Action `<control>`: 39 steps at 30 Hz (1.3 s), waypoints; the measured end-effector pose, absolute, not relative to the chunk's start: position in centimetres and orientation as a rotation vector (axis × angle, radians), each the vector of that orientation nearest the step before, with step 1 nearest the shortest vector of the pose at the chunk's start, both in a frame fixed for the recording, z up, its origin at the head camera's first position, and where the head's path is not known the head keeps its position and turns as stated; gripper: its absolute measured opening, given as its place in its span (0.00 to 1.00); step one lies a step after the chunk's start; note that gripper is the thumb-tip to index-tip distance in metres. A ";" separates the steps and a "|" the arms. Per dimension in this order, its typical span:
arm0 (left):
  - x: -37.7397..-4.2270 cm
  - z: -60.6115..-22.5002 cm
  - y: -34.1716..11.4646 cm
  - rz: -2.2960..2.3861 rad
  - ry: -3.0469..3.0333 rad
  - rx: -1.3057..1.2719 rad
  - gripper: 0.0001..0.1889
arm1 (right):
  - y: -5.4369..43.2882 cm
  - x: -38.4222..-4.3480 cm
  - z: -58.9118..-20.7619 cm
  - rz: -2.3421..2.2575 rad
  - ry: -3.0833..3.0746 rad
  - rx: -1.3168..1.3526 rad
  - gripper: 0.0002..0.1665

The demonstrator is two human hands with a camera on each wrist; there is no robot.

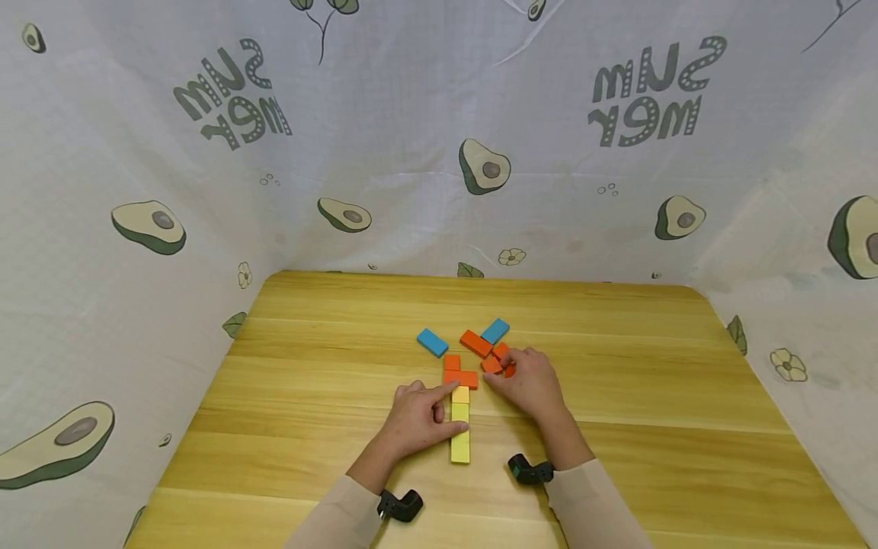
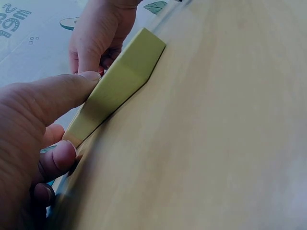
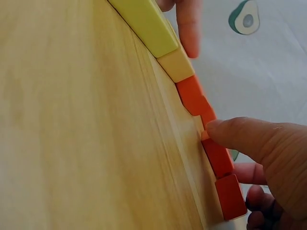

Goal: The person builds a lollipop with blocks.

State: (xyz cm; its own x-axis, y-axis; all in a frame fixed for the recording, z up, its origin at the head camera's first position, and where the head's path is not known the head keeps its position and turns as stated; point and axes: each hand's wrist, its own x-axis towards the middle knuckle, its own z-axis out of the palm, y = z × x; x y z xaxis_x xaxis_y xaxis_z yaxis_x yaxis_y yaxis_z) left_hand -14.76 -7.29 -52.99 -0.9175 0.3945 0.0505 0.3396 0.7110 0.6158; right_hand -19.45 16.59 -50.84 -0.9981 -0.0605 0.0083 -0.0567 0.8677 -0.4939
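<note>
A long yellow block point(image 1: 460, 450), a small light-orange block point(image 1: 460, 395), a crosswise orange block point(image 1: 466, 379) and a small orange block point(image 1: 452, 362) form a line on the table. My left hand point(image 1: 414, 419) lies over this line from the left, its thumb on the yellow block and its extended index fingertip at the crosswise orange block. To the right, my right hand point(image 1: 531, 385) pinches a small orange block point(image 1: 491, 366) between thumb and index finger. In the right wrist view, the thumb rests on that orange block point(image 3: 218, 155), with a red-orange block point(image 3: 231, 196) beside it.
A blue block point(image 1: 432, 342) lies beyond the line. Another blue block point(image 1: 495, 331) and a long red-orange block point(image 1: 476, 343) lie close beyond my right hand, with another orange block point(image 1: 501, 351) at its fingers. An avocado-print cloth point(image 1: 411, 152) surrounds the wooden table point(image 1: 309, 396).
</note>
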 end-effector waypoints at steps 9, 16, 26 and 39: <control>-14.8 -53.0 -7.2 0.984 2.835 0.610 0.40 | 16.7 -19.5 -50.7 -0.829 3.026 -0.130 0.21; -14.8 -52.9 -7.3 0.979 2.836 0.612 0.39 | 16.3 -19.6 -50.9 -0.944 3.050 -0.203 0.20; -14.8 -53.0 -7.3 0.983 2.836 0.612 0.39 | 15.2 -19.9 -50.8 -1.017 3.031 -0.296 0.20; -14.9 -53.1 -7.3 0.986 2.836 0.619 0.39 | 14.6 -20.9 -50.6 -0.839 2.991 -0.433 0.20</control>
